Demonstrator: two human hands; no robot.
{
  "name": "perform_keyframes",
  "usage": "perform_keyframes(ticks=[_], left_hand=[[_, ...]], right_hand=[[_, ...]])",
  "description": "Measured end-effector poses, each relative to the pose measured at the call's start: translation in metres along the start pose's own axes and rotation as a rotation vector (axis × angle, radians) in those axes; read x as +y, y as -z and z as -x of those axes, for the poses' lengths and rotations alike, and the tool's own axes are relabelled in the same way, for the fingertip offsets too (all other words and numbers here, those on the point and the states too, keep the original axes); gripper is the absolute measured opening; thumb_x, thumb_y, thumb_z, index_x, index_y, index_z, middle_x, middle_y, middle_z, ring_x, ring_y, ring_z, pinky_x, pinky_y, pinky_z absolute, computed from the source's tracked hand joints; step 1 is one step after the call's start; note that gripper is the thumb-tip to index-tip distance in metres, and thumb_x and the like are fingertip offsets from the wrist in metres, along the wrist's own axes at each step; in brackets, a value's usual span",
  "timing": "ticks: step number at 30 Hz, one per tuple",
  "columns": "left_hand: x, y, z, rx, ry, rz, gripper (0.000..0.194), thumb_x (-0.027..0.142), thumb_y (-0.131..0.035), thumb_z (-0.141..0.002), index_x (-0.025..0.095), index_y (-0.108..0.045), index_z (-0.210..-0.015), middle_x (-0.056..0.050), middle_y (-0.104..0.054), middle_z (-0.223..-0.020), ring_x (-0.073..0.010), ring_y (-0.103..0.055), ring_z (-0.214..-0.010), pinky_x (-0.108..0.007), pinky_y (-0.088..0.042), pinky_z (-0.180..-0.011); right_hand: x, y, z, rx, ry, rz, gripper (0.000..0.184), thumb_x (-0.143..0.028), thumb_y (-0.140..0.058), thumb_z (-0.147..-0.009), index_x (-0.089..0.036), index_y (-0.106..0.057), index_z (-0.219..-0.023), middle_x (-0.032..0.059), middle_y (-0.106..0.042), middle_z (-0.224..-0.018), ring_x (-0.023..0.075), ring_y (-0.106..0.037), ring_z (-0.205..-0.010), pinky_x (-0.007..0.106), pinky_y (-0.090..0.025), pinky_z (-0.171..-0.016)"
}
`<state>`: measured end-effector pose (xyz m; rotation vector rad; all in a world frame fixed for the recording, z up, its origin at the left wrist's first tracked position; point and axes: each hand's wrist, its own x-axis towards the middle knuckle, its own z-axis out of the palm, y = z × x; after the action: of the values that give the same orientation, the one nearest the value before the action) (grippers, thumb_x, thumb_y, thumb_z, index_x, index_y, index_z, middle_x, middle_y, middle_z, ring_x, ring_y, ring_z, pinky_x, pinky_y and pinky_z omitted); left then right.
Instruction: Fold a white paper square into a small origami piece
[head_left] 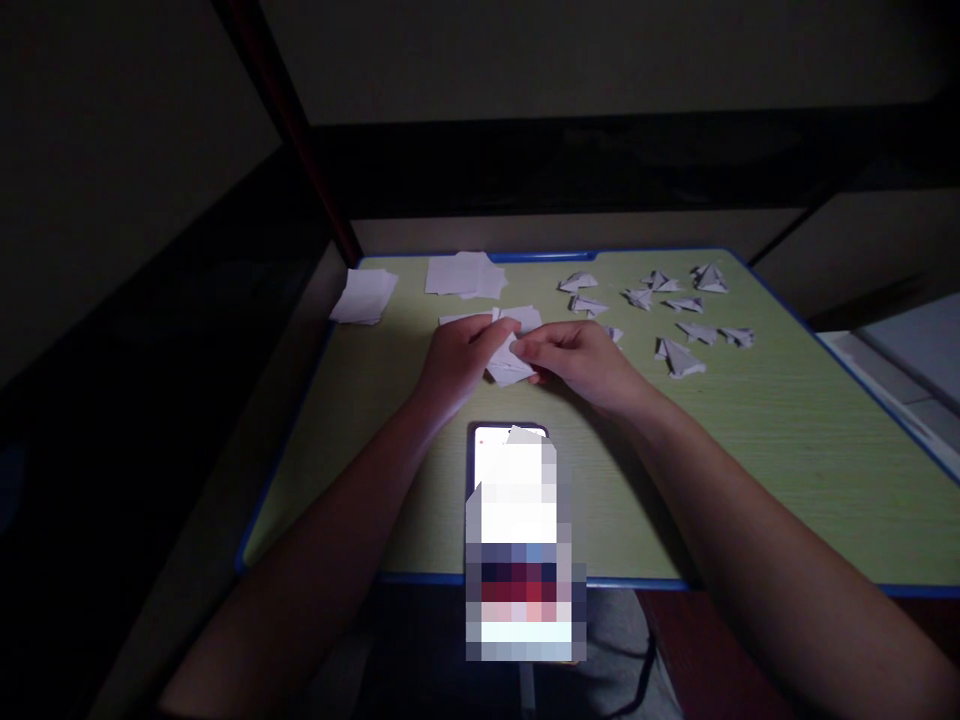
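Between my two hands is a piece of white paper (511, 368), partly folded, with creases showing on its face. My left hand (466, 352) pinches its left side, thumb on top. From the right, my right hand (574, 358) grips the other edge between thumb and fingers. Just behind them, more white paper sheets (525, 318) lie on the table, partly covered by my hands. Several small folded paper figures (681, 357) with pointed shapes are spread to the right of my right hand.
The light green table (765, 450) has a blue rim. Toward its back lie a stack of paper sheets (364, 297) at the left and another paper stack (457, 274) near the middle. A lit phone (510, 470), largely blurred out, is in front of my hands. White boards (915, 350) stand beyond the right edge.
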<state>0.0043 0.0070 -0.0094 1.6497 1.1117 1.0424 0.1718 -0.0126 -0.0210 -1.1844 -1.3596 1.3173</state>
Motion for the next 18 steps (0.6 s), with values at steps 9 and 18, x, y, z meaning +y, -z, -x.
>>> perform_keyframes(ticks=[9, 18], left_hand=[[-0.0030, -0.0011, -0.0009, 0.066, -0.026, -0.092, 0.035, 0.045, -0.056, -0.084, 0.017, -0.066, -0.066, 0.003, -0.050, -0.054, -0.0109, -0.043, -0.055, -0.027, -0.029, -0.054], [-0.0035, -0.0004, -0.0028, 0.027, -0.020, -0.097, 0.033, 0.043, -0.057, -0.082, 0.016, -0.064, -0.064, 0.003, -0.053, -0.056, -0.0111, -0.048, -0.058, -0.026, -0.033, -0.055]], right_hand=[[-0.0004, -0.0007, 0.0000, 0.022, 0.028, 0.033, 0.029, -0.040, -0.081, -0.068, -0.014, -0.073, -0.076, -0.0027, -0.060, -0.056, 0.0078, -0.044, -0.049, 0.024, -0.029, -0.048], [-0.0034, 0.0008, 0.0023, -0.020, 0.048, 0.121, 0.036, -0.048, -0.073, -0.077, -0.013, -0.068, -0.066, -0.0054, -0.048, -0.052, 0.0059, -0.033, -0.048, 0.027, -0.020, -0.048]])
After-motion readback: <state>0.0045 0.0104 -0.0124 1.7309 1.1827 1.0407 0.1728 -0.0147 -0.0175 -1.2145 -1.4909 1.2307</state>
